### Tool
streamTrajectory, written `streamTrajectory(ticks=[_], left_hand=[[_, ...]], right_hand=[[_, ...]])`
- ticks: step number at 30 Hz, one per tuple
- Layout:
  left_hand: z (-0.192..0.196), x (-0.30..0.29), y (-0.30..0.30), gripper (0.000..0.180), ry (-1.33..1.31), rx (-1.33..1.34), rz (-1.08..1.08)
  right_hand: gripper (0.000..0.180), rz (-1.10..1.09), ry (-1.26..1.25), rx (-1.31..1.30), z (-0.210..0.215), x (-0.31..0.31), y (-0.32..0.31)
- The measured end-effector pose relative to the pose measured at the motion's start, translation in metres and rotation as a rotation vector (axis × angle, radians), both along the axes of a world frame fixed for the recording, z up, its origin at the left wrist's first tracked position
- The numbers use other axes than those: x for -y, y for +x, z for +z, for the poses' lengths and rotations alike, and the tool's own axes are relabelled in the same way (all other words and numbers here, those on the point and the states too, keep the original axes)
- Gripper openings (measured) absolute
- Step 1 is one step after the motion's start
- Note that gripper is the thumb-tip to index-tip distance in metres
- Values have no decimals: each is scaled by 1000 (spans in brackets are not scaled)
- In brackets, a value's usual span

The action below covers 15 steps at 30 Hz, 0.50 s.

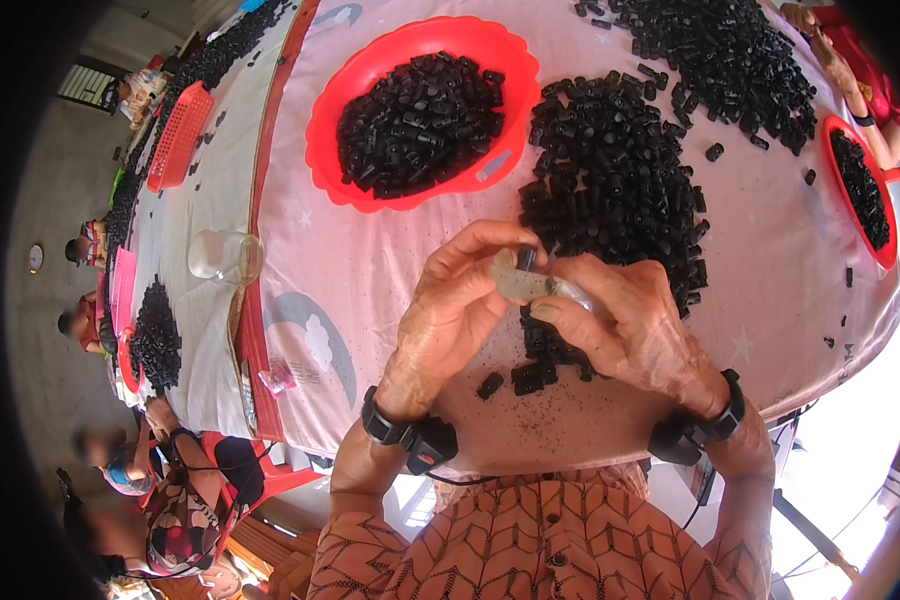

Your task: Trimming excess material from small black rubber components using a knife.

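Observation:
My left hand [453, 300] pinches a small black cylindrical piece [526, 257] between thumb and fingertips, above the near part of the table. A pale, translucent covering [518, 284] shows at that thumb's tip. Close against it, my right hand [625, 315] is closed around a clear, shiny object [573, 294]; its kind is mostly hidden by the fingers. Just beyond and beneath both hands spreads a big heap of black cylindrical pieces [620, 180]. A few loose ones [530, 378] lie near the table's front edge, among dark crumbs.
A red scalloped basin [330, 110] full of black pieces stands beyond my left hand. A clear jar [228, 256] lies left, near a red basket [182, 135]. Another heap [720, 65] is at the far right, beside a co-worker's arm [850, 85] and a red bowl [838, 135]. Others sit left.

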<state>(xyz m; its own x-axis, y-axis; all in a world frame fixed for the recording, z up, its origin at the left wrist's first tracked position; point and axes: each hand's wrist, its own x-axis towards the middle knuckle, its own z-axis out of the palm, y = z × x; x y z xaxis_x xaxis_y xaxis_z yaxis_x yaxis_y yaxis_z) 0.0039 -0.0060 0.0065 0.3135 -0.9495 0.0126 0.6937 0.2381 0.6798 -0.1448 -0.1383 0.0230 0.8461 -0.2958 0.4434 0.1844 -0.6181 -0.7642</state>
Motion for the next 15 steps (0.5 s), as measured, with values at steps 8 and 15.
streamTrajectory(ticks=[8,15], left_hand=[[-3,1,-2,27,-17,-22,19],[-3,0,-2,27,13,-40,14]], right_hand=[[24,-11,2,7,-1,-1,0],[22,-5,-12,17,0,-1,1]])
